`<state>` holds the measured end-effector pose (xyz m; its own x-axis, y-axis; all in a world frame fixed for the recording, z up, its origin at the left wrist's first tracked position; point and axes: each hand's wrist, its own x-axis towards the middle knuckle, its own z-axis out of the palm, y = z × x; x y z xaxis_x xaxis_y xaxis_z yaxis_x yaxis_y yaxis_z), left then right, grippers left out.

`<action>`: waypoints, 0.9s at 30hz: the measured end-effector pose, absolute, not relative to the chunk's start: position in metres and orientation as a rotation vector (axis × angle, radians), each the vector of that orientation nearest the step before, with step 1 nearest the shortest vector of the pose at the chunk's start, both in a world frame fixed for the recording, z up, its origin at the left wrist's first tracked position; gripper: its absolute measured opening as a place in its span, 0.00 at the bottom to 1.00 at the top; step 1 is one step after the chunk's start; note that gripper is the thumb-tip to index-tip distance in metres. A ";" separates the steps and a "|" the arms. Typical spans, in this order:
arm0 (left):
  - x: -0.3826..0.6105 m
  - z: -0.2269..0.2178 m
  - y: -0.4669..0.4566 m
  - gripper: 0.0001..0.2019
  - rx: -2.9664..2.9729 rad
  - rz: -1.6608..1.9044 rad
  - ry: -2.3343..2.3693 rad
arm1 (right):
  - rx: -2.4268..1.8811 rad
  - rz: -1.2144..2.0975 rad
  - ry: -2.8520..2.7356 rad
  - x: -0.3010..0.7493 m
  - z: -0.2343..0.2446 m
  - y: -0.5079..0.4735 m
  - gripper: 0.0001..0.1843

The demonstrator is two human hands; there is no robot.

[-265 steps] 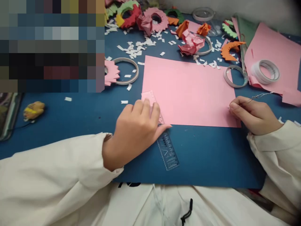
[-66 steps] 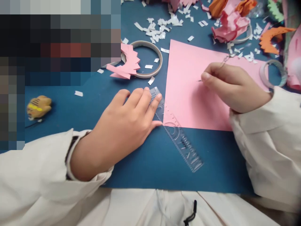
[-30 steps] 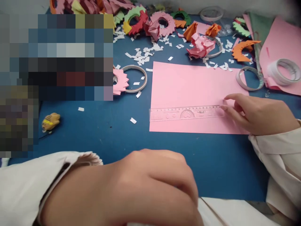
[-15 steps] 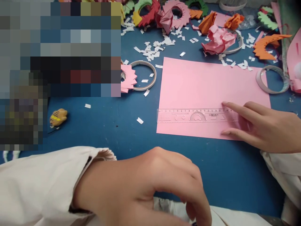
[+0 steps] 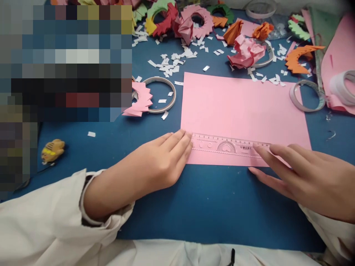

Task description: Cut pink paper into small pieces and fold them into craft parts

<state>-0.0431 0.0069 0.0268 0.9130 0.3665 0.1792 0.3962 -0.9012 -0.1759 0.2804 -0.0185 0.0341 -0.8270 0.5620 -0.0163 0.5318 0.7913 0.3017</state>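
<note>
A pink sheet of paper [image 5: 238, 107] lies on the blue table, with a clear plastic ruler [image 5: 213, 145] across its lower part. The ruler has a protractor shape in its middle and tilts slightly down to the right. My left hand [image 5: 163, 157] rests its outstretched fingers on the ruler's left end and the paper's left edge. On the right end of the ruler lie the spread fingertips of my right hand [image 5: 299, 171]; its thumb is below the paper's lower edge. Neither hand grasps anything.
Tape rolls stand right [image 5: 307, 96] and left [image 5: 173, 94] of the paper. White paper scraps [image 5: 172, 64] are strewn behind it. Farther back are folded paper rings [image 5: 198, 20] and crumpled pink paper [image 5: 246, 51]. A yellow-brown figurine [image 5: 53, 150] lies left. Part of the view is pixelated.
My left hand has moved from near my lap up onto the ruler's left end. The ruler has turned slightly, its right end now lower, and my right hand has shifted down with it.
</note>
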 end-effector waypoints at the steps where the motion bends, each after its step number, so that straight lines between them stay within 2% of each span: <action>1: -0.043 0.027 0.007 0.14 -2.876 -0.218 -0.586 | 0.862 0.433 2.885 0.280 0.035 -0.020 0.17; 3: -0.042 0.027 0.006 0.14 -2.907 -0.208 -0.608 | 0.834 0.473 2.915 0.279 0.039 -0.023 0.17; 7: -0.041 0.025 0.003 0.14 -2.901 -0.152 -0.597 | 0.824 0.626 2.935 0.274 0.043 -0.024 0.24; 15: -0.038 0.023 0.002 0.19 -2.903 -0.156 -0.665 | 0.859 0.644 2.984 0.266 0.032 -0.015 0.25; 18: -0.037 0.023 0.001 0.15 -2.859 -0.171 -0.626 | 0.886 0.652 3.009 0.262 0.027 -0.008 0.23; 27: -0.039 0.039 -0.021 0.14 -2.640 -0.121 -0.828 | 0.703 0.601 3.124 0.252 0.028 -0.017 0.16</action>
<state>-0.0393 -0.0210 0.0386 0.8238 0.5344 0.1893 0.5662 -0.7589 -0.3217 0.2518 -0.0168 0.0283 -0.9005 0.3909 0.1904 0.4336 0.8395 0.3276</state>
